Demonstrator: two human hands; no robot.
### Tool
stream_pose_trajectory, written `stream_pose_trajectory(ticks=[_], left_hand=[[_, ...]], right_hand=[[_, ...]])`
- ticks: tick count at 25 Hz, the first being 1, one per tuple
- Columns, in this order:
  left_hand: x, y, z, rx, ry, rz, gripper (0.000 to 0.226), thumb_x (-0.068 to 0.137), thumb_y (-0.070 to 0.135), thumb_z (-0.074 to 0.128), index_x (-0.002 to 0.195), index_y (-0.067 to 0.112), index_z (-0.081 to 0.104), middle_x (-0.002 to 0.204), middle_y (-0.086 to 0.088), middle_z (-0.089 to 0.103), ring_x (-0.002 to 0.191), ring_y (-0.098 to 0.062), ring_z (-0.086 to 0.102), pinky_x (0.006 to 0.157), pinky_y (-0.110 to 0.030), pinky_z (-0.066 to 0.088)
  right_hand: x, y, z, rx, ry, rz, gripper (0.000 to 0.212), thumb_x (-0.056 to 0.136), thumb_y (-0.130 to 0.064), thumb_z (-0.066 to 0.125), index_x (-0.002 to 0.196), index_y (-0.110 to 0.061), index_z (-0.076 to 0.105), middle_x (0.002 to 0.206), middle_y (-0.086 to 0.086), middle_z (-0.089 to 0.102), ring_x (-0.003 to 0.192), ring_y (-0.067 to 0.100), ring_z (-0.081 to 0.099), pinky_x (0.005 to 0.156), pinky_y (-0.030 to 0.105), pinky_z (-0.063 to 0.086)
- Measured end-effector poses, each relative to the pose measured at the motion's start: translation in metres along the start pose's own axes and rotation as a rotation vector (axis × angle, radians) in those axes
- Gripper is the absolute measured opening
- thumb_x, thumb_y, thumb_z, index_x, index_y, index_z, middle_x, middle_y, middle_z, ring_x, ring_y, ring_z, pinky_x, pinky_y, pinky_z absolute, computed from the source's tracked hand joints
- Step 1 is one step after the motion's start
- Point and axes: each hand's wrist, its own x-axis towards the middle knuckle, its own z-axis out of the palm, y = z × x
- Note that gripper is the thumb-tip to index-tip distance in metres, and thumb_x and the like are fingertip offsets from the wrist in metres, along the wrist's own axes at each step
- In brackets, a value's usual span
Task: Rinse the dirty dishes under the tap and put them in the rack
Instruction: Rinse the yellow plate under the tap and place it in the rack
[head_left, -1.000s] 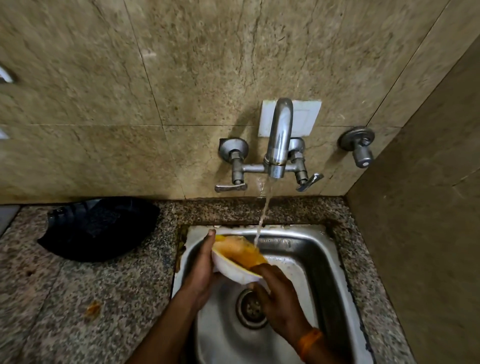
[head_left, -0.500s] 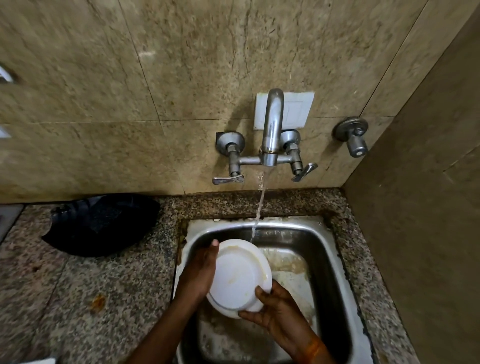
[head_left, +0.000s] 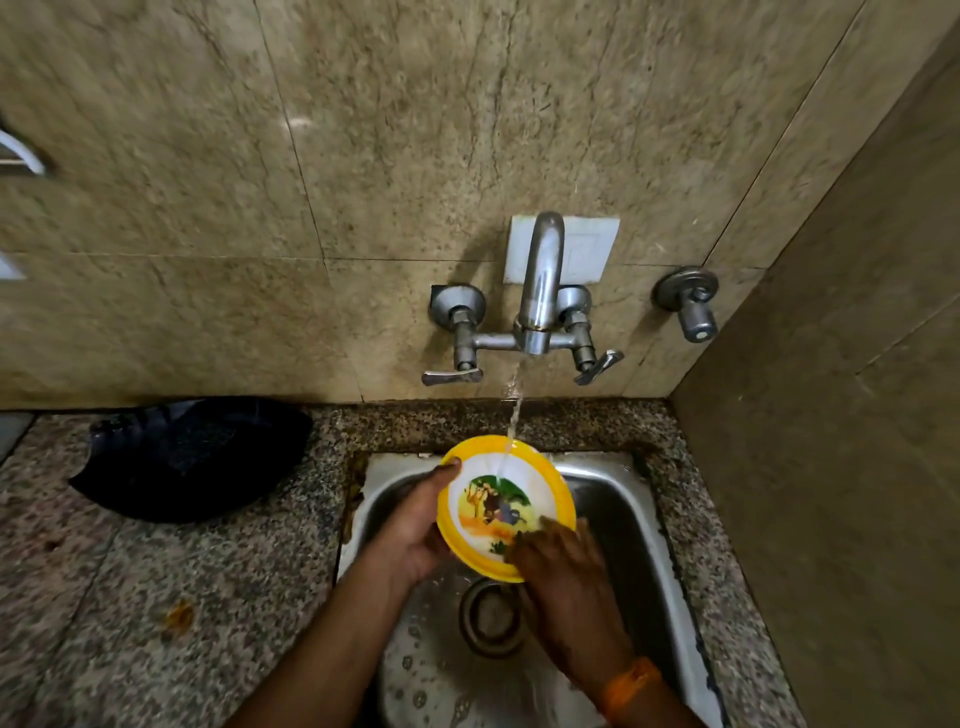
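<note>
A person rinses a yellow-rimmed plate (head_left: 506, 499) under a running wall-mounted tap (head_left: 537, 291), holding it tilted over the far left part of a steel sink (head_left: 613, 519). The stream of water (head_left: 514, 410) lands on the plate's far edge and spreads down its white face, which carries a printed picture in green, orange and brown (the subject is too small to make out). The left hand (head_left: 415, 525) grips the plate's left rim, thumb hooked over the far edge and palm against the side. The right hand (head_left: 563, 566) lies across the plate's near right portion, fingers (head_left: 530, 540) pressed flat on the printed face; an orange band (head_left: 631, 680) circles that wrist. The two hands are close together, both on the plate, which hangs above the sink's round drain (head_left: 491, 618). Wet patches and bubbles dot the basin floor near the drain.

The sink is set into a speckled granite counter (head_left: 156, 597), which bears an orange-brown stain (head_left: 179, 616) to the left. A dark, crumpled object (head_left: 192, 457) (possibly a bag or cloth) rests on the counter at the far left, against the beige tiled wall (head_left: 363, 130). A white wall plate (head_left: 587, 249) sits behind the tap's spout, and a separate metal valve (head_left: 688, 301) projects from the wall to the right.
</note>
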Motion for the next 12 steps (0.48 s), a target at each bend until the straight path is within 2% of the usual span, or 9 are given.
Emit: stream_pose_trajectory(ticks=[1, 2, 3, 4, 6, 7, 9, 11, 12], left_hand=[[0.002, -0.001, 0.006, -0.006, 0.001, 0.033, 0.042, 0.101, 0.037, 0.055, 0.126, 0.007, 0.068, 0.096, -0.018, 0.080, 0.091, -0.034, 0.074, 0.083, -0.045, 0.059], [0.004, -0.002, 0.012, 0.013, 0.012, 0.073, 0.037, 0.102, 0.034, 0.055, 0.126, 0.009, 0.068, 0.091, -0.015, 0.080, 0.085, -0.031, 0.076, 0.074, -0.041, 0.061], [0.006, -0.002, 0.015, 0.027, 0.015, 0.113, 0.032, 0.102, 0.033, 0.055, 0.123, 0.012, 0.068, 0.089, -0.011, 0.081, 0.079, -0.027, 0.078, 0.065, -0.037, 0.062], [0.006, 0.001, 0.018, 0.059, 0.011, 0.161, 0.028, 0.103, 0.032, 0.056, 0.121, 0.015, 0.068, 0.091, -0.009, 0.081, 0.077, -0.023, 0.078, 0.059, -0.033, 0.061], [0.008, 0.001, 0.028, 0.167, -0.027, 0.227, 0.027, 0.102, 0.030, 0.057, 0.122, 0.016, 0.068, 0.101, -0.007, 0.081, 0.084, -0.021, 0.079, 0.063, -0.031, 0.062], [0.010, 0.000, 0.033, 0.212, -0.055, 0.248, 0.027, 0.103, 0.029, 0.057, 0.122, 0.014, 0.069, 0.105, -0.008, 0.080, 0.088, -0.022, 0.078, 0.068, -0.032, 0.063], [0.011, 0.004, 0.036, 0.225, -0.074, 0.290, 0.030, 0.103, 0.028, 0.057, 0.123, 0.011, 0.070, 0.112, -0.014, 0.078, 0.099, -0.028, 0.077, 0.083, -0.037, 0.063], [0.019, 0.012, 0.030, 0.166, -0.071, 0.343, 0.031, 0.103, 0.031, 0.057, 0.124, 0.012, 0.070, 0.119, -0.016, 0.076, 0.106, -0.032, 0.075, 0.093, -0.045, 0.060], [0.022, 0.014, 0.025, 0.141, -0.062, 0.358, 0.029, 0.103, 0.033, 0.058, 0.121, 0.015, 0.071, 0.118, -0.015, 0.076, 0.106, -0.031, 0.075, 0.094, -0.048, 0.060]], right_hand=[[0.006, 0.001, -0.001, -0.080, -0.059, 0.047, 0.046, 0.095, -0.055, 0.048, 0.128, -0.028, 0.064, 0.130, 0.001, 0.065, 0.135, 0.038, 0.053, 0.121, 0.057, 0.016], [0.013, 0.004, -0.006, -0.123, -0.126, 0.089, 0.065, 0.097, -0.066, 0.038, 0.137, -0.021, 0.061, 0.141, 0.008, 0.060, 0.143, 0.044, 0.043, 0.121, 0.060, 0.007], [0.020, 0.008, -0.009, -0.146, -0.178, 0.103, 0.084, 0.095, -0.077, 0.028, 0.148, -0.015, 0.051, 0.154, 0.015, 0.049, 0.149, 0.047, 0.030, 0.122, 0.061, 0.002], [0.029, 0.012, -0.010, -0.148, -0.222, 0.098, 0.099, 0.091, -0.085, 0.022, 0.158, -0.013, 0.036, 0.164, 0.018, 0.031, 0.154, 0.046, 0.015, 0.123, 0.060, -0.001], [0.047, 0.014, -0.017, -0.057, -0.305, 0.086, 0.114, 0.084, -0.093, 0.023, 0.164, -0.014, 0.005, 0.170, 0.015, -0.002, 0.157, 0.036, -0.009, 0.126, 0.054, -0.005], [0.054, 0.008, -0.020, 0.020, -0.316, 0.055, 0.114, 0.085, -0.092, 0.026, 0.163, -0.013, -0.002, 0.170, 0.014, -0.009, 0.157, 0.032, -0.013, 0.127, 0.051, -0.005], [0.059, -0.013, -0.024, 0.206, -0.298, -0.041, 0.105, 0.092, -0.081, 0.033, 0.163, -0.013, -0.003, 0.170, 0.010, -0.011, 0.157, 0.023, -0.014, 0.129, 0.041, -0.002], [0.056, -0.019, -0.030, 0.379, -0.306, -0.113, 0.095, 0.097, -0.073, 0.040, 0.164, -0.016, 0.003, 0.172, 0.003, -0.003, 0.158, 0.015, -0.006, 0.129, 0.034, 0.005], [0.057, -0.008, -0.033, 0.361, -0.312, -0.148, 0.092, 0.098, -0.072, 0.038, 0.164, -0.017, 0.008, 0.172, 0.003, 0.002, 0.159, 0.016, 0.000, 0.129, 0.034, 0.010]])
